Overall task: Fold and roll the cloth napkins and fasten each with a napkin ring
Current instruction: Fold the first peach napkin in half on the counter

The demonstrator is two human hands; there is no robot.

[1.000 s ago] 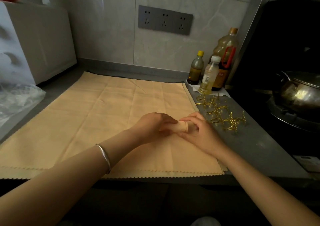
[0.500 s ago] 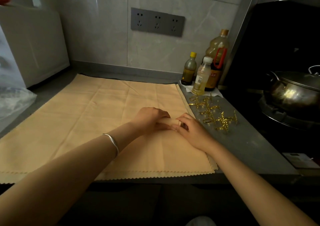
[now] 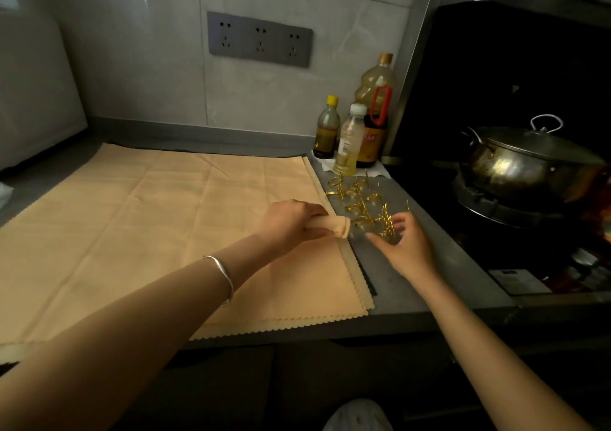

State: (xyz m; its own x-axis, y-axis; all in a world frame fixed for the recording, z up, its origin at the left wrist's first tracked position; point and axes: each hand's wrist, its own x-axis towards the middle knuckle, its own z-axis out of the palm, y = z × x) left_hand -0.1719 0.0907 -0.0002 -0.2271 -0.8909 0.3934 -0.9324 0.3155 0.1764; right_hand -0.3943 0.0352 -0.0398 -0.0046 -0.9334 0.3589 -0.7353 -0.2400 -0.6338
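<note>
My left hand (image 3: 292, 224) grips a rolled peach napkin (image 3: 335, 225), whose end sticks out to the right over the edge of the spread cloths. Large peach napkins (image 3: 158, 232) with scalloped edges lie flat on the grey counter. Several gold napkin rings (image 3: 363, 204) lie scattered on the bare counter to the right. My right hand (image 3: 401, 245) hovers over the nearest rings with its fingers spread, fingertips at the gold pieces; whether it touches one I cannot tell.
Three bottles (image 3: 355, 133) stand at the back against the tiled wall. A metal pot (image 3: 525, 163) sits on the stove at the right. A white appliance (image 3: 29, 100) stands at the far left. The counter's front edge (image 3: 429, 308) runs below the cloths.
My right hand has let go of the rolled napkin and moved right to the gold rings. My left hand keeps hold of the roll.
</note>
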